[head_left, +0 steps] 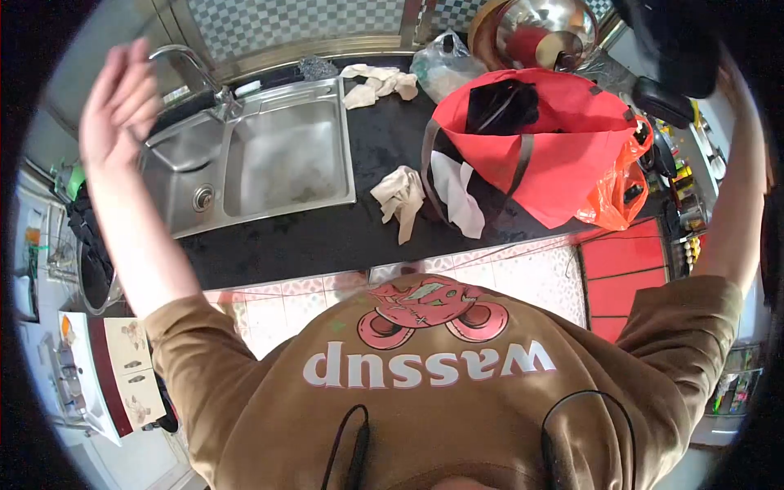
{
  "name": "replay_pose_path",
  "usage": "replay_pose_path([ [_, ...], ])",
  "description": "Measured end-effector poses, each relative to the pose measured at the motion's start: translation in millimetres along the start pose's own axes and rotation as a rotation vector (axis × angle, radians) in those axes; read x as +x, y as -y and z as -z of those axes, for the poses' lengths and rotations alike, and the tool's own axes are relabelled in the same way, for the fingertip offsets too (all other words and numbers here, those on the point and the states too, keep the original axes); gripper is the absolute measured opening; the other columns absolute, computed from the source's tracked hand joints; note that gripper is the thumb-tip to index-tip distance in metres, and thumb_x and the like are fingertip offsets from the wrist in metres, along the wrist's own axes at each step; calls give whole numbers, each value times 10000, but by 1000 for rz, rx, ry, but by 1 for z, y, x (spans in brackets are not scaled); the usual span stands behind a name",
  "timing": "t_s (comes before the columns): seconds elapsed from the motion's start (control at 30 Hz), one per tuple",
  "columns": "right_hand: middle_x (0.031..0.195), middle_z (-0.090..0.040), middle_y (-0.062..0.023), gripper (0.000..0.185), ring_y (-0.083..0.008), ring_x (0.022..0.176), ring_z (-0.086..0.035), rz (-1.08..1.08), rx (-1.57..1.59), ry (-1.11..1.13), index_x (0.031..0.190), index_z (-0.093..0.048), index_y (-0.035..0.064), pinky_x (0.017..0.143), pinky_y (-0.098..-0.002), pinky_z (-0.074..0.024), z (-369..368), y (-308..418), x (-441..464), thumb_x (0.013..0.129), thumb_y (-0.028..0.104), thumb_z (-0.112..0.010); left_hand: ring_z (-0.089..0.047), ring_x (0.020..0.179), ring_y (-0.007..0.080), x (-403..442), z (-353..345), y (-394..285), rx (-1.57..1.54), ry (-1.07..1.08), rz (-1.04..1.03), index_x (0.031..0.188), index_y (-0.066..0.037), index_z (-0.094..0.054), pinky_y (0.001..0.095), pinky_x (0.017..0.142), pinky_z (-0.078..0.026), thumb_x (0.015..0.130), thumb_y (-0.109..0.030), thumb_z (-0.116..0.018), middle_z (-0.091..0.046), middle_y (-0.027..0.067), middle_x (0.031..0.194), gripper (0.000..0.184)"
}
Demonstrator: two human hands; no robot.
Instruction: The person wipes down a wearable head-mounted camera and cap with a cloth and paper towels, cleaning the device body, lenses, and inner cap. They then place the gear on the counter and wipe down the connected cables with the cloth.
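Note:
My left hand is raised at the upper left, in front of the tap and the left end of the sink. It is somewhat blurred, with loosely bent fingers and nothing held. At the upper right, my right forearm reaches up to a dark black object. That object covers my right hand, so its fingers and grip are hidden. Left of it on the counter stands a red tote bag with black material inside. An orange plastic bag hangs against its right side.
Crumpled pale cloths and a white sheet lie on the black counter. A clear plastic bag and a shiny metal bowl stand behind. Jars and pans crowd the right side. A red mat lies on the floor.

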State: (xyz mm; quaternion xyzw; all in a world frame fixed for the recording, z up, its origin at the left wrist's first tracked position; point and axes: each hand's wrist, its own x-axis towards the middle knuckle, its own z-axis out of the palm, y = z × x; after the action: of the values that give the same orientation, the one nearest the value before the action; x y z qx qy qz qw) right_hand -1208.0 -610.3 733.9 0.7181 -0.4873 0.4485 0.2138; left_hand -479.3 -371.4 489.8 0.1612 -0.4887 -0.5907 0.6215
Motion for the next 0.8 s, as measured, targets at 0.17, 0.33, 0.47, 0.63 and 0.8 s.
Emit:
replay_pose_path([
  [0.17,780,-633,-169,207,-232,592,-593,282,348,39,952,-628,-113,476,-367,-515,-82,180,-89,818,38,-583,-293,340,-1,-104,-37,-76,203,64,-77,1115,43,-446,140,346,-252,1026,-203,-380,-329,-77,504,270],
  [0.33,784,-658,-60,174,-148,627,-597,-227,627,408,991,-655,-17,520,-326,-491,-153,266,-143,887,77,-552,-279,335,-1,-212,-69,-85,353,-244,-267,950,-22,-435,154,330,-224,1026,-226,-380,-350,-62,544,225],
  [0.47,686,-649,-77,197,-212,539,-604,-432,546,674,1050,-659,23,564,-330,-517,-181,321,-185,919,114,-544,-269,334,10,-265,-103,-60,338,-324,-309,903,-33,-420,163,326,-203,1031,-227,-363,-358,-48,585,240],
  [0.63,787,-633,-10,155,-96,618,-572,-317,890,836,1029,-610,44,446,-266,-467,-301,286,-249,934,140,-535,-257,334,16,-326,-142,-33,309,-498,-369,893,-24,-422,180,311,-175,1036,-221,-342,-349,-44,583,256],
  [0.8,725,-638,-60,183,-190,681,-648,-402,945,870,1045,-621,-7,514,-353,-537,-334,263,-293,907,93,-553,-239,333,14,-347,-180,-2,330,-566,-349,907,-10,-434,192,306,-143,1040,-230,-331,-330,-47,557,277],
])
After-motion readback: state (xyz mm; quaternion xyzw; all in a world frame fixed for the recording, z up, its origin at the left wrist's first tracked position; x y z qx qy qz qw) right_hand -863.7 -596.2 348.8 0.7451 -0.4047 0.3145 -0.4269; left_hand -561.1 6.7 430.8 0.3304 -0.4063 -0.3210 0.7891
